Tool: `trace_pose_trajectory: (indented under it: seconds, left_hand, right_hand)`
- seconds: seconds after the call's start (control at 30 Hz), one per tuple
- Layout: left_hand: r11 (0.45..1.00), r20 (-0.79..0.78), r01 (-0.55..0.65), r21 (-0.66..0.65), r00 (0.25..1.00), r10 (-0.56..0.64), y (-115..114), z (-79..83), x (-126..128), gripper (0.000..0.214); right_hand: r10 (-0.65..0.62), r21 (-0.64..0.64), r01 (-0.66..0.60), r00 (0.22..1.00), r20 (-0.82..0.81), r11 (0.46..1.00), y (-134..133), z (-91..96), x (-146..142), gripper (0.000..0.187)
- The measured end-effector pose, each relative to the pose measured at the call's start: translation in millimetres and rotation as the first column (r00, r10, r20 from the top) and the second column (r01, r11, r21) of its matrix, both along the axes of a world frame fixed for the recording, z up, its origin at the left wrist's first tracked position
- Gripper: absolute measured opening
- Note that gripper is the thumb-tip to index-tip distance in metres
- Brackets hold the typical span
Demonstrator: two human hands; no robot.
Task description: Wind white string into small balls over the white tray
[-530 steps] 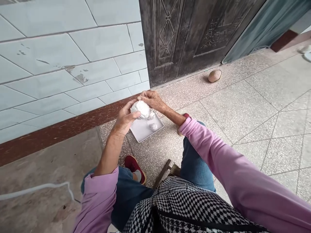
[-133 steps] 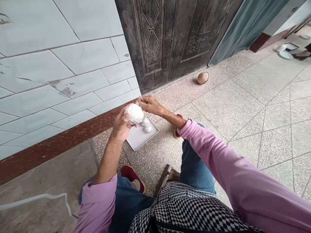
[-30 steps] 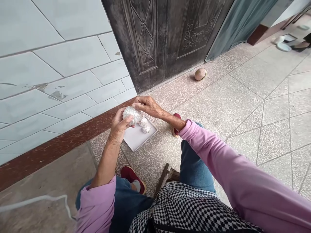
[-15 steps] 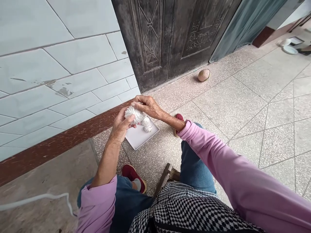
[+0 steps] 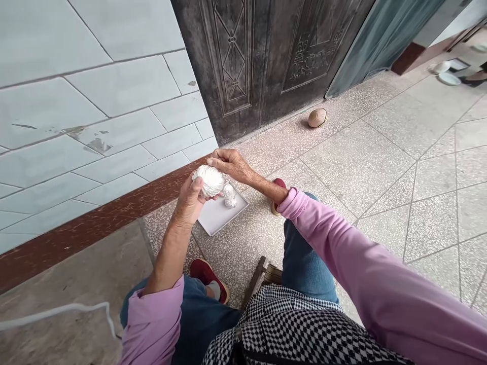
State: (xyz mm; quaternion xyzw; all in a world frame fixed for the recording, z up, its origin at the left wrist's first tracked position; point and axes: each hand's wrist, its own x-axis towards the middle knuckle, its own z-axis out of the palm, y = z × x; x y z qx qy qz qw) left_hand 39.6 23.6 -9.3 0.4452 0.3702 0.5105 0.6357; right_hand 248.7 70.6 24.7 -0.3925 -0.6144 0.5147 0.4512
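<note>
My left hand [image 5: 189, 198] is wrapped round a white ball of yarn [image 5: 210, 180], its thumb pressed on the near side. Just above the ball, touching or nearly touching its top, is my right hand [image 5: 230, 165]. Its fingers are bent and drawn together with the thumb; any strand between them is too fine to make out. Below the hands a shallow white tray [image 5: 216, 220] lies on the floor. Two small white yarn balls [image 5: 230, 196] sit in its far right part, partly behind the larger ball.
A tiled wall [image 5: 114, 111] and a dark carved door [image 5: 262, 66] stand ahead. On the floor near the door lies a tan ball [image 5: 317, 117]. A white hose [image 5: 72, 307] runs at lower left, and a wooden stool [image 5: 258, 279] shows between my legs.
The yarn ball has turned in my left hand: its wound strands now face me instead of the radiating end. My left thumb has shifted slightly left; my right hand stays close above.
</note>
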Motion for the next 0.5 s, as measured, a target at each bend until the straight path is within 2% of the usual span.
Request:
trace_pose_trajectory:
  seconds: [0.13, 0.23, 0.33, 0.5]
  left_hand:
    - [0.997, 0.018, -0.081, -0.017, 0.997, 0.081, 0, -0.1, 2, 0.085]
    - [0.997, 0.025, -0.073, -0.013, 0.997, 0.073, 0, 3.9, 0, 0.080]
    - [0.999, 0.027, -0.039, -0.015, 0.999, 0.040, -2, 8.6, -4, 0.074]
    - [0.998, 0.061, -0.066, -0.011, 0.996, 0.067, -2, 11.2, -9, 0.076]
  right_hand:
    - [-0.003, -0.079, 0.005, 1.000, 0.021, 0.997, -6, 6.6, -7, 0.054]
    - [-0.022, -0.104, 0.024, 1.000, 0.019, 0.994, -5, 4.4, -12, 0.048]
    - [-0.045, -0.099, 0.049, 0.998, 0.046, 0.994, -2, 1.8, -16, 0.049]
    - [-0.072, -0.093, 0.080, 0.994, 0.080, 0.992, -4, 9.2, -19, 0.053]
